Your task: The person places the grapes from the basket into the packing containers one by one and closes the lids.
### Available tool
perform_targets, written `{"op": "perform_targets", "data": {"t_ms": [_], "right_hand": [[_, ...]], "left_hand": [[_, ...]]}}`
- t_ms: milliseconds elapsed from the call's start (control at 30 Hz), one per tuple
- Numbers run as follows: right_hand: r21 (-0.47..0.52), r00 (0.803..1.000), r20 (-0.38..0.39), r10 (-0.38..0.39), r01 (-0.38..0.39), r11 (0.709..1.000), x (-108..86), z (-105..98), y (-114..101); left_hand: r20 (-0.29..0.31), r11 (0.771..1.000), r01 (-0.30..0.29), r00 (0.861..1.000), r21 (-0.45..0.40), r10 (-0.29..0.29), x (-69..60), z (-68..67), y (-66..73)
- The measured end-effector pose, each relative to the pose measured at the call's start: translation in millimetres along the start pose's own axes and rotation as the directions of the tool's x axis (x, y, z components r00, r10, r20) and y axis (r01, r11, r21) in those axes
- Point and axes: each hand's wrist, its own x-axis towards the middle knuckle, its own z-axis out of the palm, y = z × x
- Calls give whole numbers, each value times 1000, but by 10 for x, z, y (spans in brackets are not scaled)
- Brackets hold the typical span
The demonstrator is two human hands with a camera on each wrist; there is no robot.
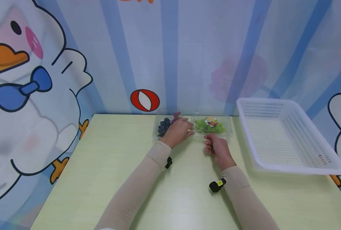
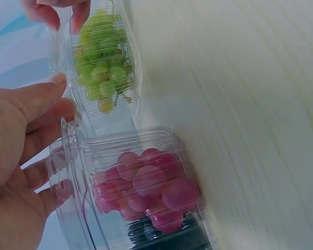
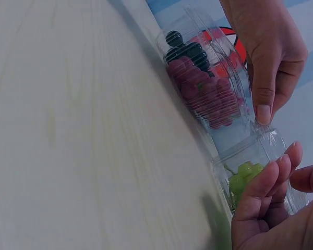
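A clear plastic box of green grapes with a round sticker on top lies at the table's back edge. My left hand pinches its left front corner between thumb and fingers, as the right wrist view shows. At the front rim, the curled fingers of my right hand pinch the same box. A second clear box stands directly left of it, holding red grapes and dark grapes. My left forearm and hand partly cover that second box in the head view.
To the right stands a white plastic basket with perforated walls. Behind the pale wooden table hangs a blue striped cloth with cartoon prints. Both wrists carry small black cameras.
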Motion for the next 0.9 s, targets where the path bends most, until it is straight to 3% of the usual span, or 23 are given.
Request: {"op": "perform_targets", "data": {"t_ms": [900], "right_hand": [[69,998,60,5,-9,998,24,388,43]], "left_hand": [[-37,999,-47,998,3,47,-13,-20,-7]]}}
